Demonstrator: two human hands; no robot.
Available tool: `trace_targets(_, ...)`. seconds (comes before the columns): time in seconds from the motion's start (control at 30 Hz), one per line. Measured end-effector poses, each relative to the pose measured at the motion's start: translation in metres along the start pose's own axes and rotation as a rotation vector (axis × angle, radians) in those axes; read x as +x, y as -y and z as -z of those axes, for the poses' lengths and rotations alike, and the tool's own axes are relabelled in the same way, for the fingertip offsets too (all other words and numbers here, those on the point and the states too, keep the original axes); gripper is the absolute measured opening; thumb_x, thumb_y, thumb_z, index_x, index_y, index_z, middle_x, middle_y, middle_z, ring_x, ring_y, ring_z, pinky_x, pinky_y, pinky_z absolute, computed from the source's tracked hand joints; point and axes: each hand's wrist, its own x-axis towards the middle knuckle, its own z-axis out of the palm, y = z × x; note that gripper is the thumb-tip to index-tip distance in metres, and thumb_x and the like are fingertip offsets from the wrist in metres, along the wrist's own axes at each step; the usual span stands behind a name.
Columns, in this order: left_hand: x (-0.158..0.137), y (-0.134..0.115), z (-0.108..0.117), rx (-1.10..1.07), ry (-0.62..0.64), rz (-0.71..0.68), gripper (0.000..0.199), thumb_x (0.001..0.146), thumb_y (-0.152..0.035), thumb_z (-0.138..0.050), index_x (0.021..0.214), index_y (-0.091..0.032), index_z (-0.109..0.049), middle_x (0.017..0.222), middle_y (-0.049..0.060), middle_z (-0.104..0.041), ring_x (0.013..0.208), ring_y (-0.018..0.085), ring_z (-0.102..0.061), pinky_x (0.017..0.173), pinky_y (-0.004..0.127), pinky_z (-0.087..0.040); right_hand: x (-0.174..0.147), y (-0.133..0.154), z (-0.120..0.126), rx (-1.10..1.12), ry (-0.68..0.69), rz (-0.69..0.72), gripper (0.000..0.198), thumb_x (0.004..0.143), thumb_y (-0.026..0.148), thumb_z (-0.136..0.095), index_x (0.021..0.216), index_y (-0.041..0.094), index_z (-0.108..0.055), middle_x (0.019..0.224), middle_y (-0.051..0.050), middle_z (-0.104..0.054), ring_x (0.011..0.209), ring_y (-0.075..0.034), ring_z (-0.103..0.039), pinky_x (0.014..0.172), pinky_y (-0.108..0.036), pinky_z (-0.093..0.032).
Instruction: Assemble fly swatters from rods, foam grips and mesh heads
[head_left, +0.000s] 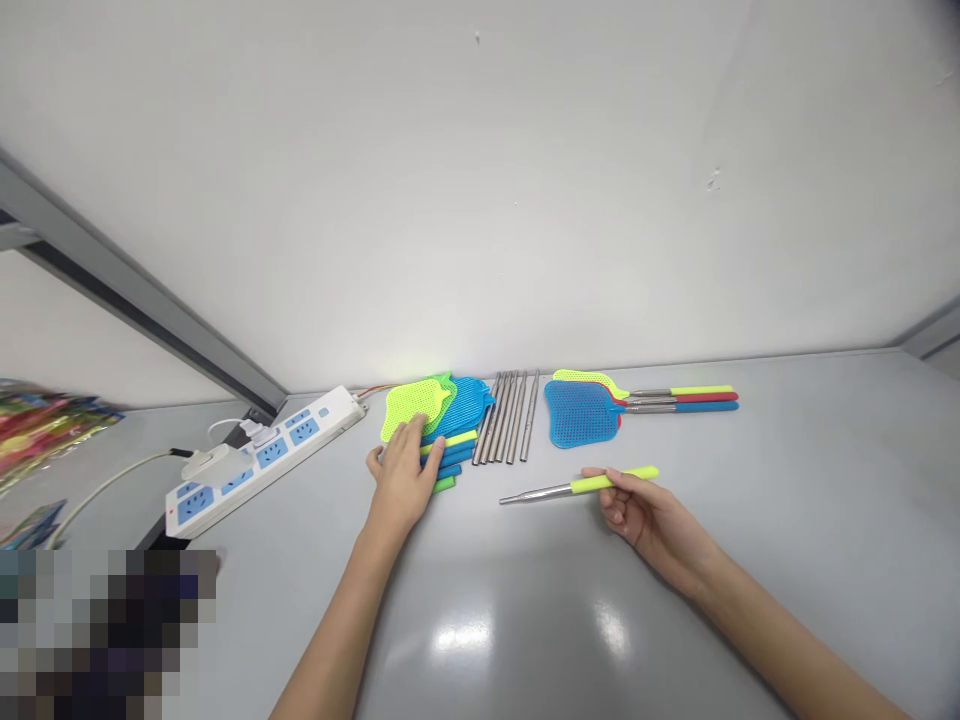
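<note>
My right hand (637,510) pinches a metal rod with a yellow grip (592,484), its bare metal end pointing left. On the left, my left hand (405,465) reaches with fingers apart over a yellow fly swatter head (409,402) and several loose coloured grips (454,457). Its fingertips touch or nearly touch the yellow head. Blue swatter heads (469,405) and a green one lie beneath and beside it. Several bare metal rods (508,418) lie side by side to the right of these. Farther right rest assembled fly swatters, with a blue one (585,415) on top.
A white power strip (262,462) with plugs and cables lies at the left. Colourful plastic packages (52,430) are at the far left. A white wall (525,200) rises behind the grey table (540,620). The lower left corner is pixelated.
</note>
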Motion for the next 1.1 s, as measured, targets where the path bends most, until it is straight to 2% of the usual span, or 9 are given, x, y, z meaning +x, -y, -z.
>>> trace_targets(0.27, -0.001, -0.008, 0.004, 0.024, -0.108, -0.016, 0.025, 0.085, -0.034, -0.041, 0.099, -0.022, -0.057, 0.102, 0.007, -0.063, 0.103, 0.023, -0.05, 0.092, 0.045, -0.014, 0.0, 0.001, -0.004, 0.022, -0.007, 0.0, 0.022, 0.077, 0.027, -0.058, 0.091, 0.013, -0.068, 0.062, 0.0, -0.05, 0.053, -0.006, -0.041, 0.05, -0.017, -0.038)
trace_targets(0.5, -0.003, -0.011, 0.007, -0.004, -0.141, -0.066, 0.023, 0.087, -0.027, -0.038, 0.089, -0.022, -0.061, 0.087, 0.004, -0.066, 0.091, 0.02, -0.054, 0.09, 0.042, -0.017, -0.001, 0.001, -0.004, 0.045, -0.006, -0.004, 0.023, 0.076, 0.027, -0.06, 0.093, 0.014, -0.068, 0.062, 0.0, -0.051, 0.052, -0.007, -0.041, 0.049, -0.018, -0.038)
trace_targets(0.6, -0.003, -0.012, 0.005, -0.014, -0.177, -0.074, 0.024, 0.087, -0.031, -0.038, 0.095, -0.023, -0.059, 0.094, 0.006, -0.064, 0.094, 0.021, -0.054, 0.089, 0.042, -0.02, -0.002, 0.002, -0.003, 0.052, 0.0, -0.004, 0.024, 0.076, 0.028, -0.06, 0.093, 0.014, -0.068, 0.062, 0.0, -0.051, 0.053, -0.007, -0.042, 0.05, -0.018, -0.039)
trace_targets(0.67, -0.003, -0.012, 0.004, 0.007, -0.191, -0.057, 0.028, 0.085, -0.037, -0.041, 0.104, -0.023, -0.056, 0.107, 0.009, -0.06, 0.103, 0.023, -0.051, 0.09, 0.043, -0.022, -0.002, 0.002, -0.003, 0.054, 0.005, -0.004, 0.023, 0.075, 0.028, -0.061, 0.092, 0.014, -0.068, 0.062, 0.0, -0.051, 0.053, -0.007, -0.042, 0.051, -0.018, -0.039)
trace_targets(0.8, -0.003, -0.01, 0.0, 0.058, -0.128, 0.023, 0.043, 0.083, -0.043, -0.04, 0.119, -0.019, -0.046, 0.128, 0.016, -0.044, 0.119, 0.028, -0.038, 0.092, 0.047, -0.023, -0.002, 0.001, -0.002, 0.048, 0.007, -0.002, 0.022, 0.075, 0.029, -0.061, 0.09, 0.015, -0.069, 0.061, 0.0, -0.051, 0.052, -0.007, -0.041, 0.051, -0.019, -0.039)
trace_targets(0.97, -0.003, -0.008, 0.001, 0.02, -0.014, 0.026, 0.042, 0.087, -0.04, -0.033, 0.122, -0.019, -0.043, 0.129, 0.013, -0.044, 0.121, 0.029, -0.036, 0.091, 0.048, -0.031, -0.002, 0.001, -0.001, 0.028, 0.017, 0.006, 0.024, 0.076, 0.03, -0.059, 0.091, 0.014, -0.068, 0.062, 0.0, -0.05, 0.053, -0.007, -0.041, 0.052, -0.019, -0.038)
trace_targets(1.1, -0.002, -0.006, 0.002, -0.046, -0.048, -0.025, 0.04, 0.087, -0.038, -0.033, 0.118, -0.018, -0.05, 0.124, 0.011, -0.05, 0.117, 0.026, -0.041, 0.092, 0.044, -0.036, -0.001, 0.001, -0.001, 0.022, 0.026, 0.002, 0.024, 0.077, 0.03, -0.059, 0.092, 0.014, -0.068, 0.063, 0.0, -0.05, 0.053, -0.007, -0.04, 0.052, -0.02, -0.037)
